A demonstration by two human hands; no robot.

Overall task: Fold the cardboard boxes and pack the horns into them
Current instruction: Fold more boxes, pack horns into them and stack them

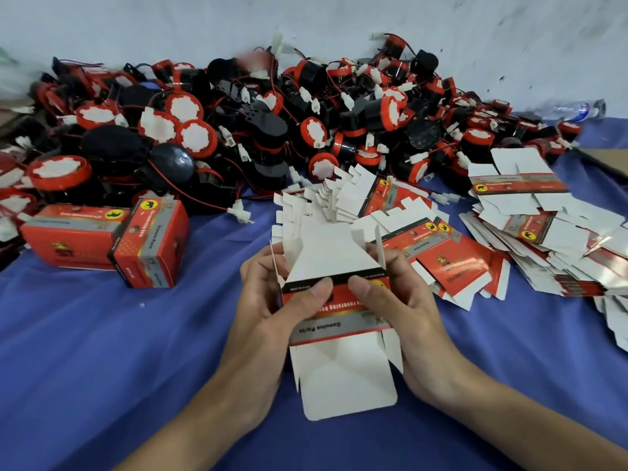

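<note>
A heap of horns (272,124) fills the far side of the blue worktop (102,351), well beyond both hands. Flat box blanks (530,226) fan out to the right; two finished boxes (112,239) sit far left. The half-formed box (339,311) lies between the hands, long axis running near to far, flaps open at both ends. Left hand (272,300) and right hand (401,300) grip its sides, thumbs pressing the printed top.
</note>
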